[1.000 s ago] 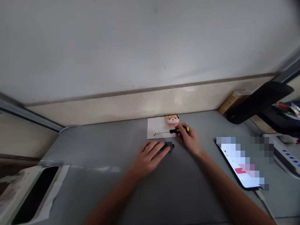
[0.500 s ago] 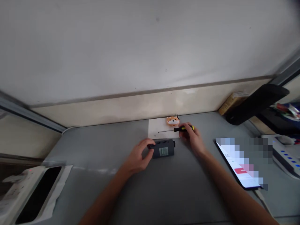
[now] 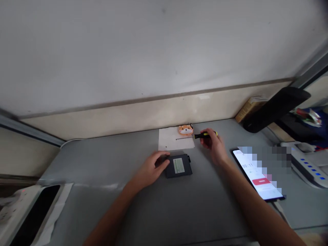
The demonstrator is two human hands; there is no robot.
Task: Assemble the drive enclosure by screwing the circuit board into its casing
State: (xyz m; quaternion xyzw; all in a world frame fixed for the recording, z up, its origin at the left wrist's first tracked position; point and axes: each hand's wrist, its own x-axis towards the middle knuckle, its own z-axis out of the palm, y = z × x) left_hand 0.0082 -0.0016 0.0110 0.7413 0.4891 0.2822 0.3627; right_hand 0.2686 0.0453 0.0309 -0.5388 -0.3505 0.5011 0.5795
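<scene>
A dark grey box (image 3: 186, 166) with a pale label lies label side up on the grey table. My left hand (image 3: 151, 169) is at its left end, with thumb and fingers closed around that edge. In my right hand (image 3: 214, 145), a black and yellow screwdriver (image 3: 201, 135) is gripped by the handle, its thin shaft pointing left over a white paper sheet (image 3: 170, 135). At its tip is a tiny dark speck, too small to name. Another small dark piece (image 3: 166, 147) rests on the sheet, and an orange dog-face case (image 3: 186, 130) sits at its upper right.
A lit phone (image 3: 256, 177) with a cable lies to the right, beside a white power strip (image 3: 310, 167). Behind them are a black cylinder (image 3: 276, 109) and a book-like box (image 3: 249, 108). A dark phone (image 3: 36, 215) lies at the lower left. A wall closes off the back.
The box has tipped from showing its slotted side to lying flatter, label up. My right hand has moved the screwdriver slightly up and right, away from the box. The view has shifted a little.
</scene>
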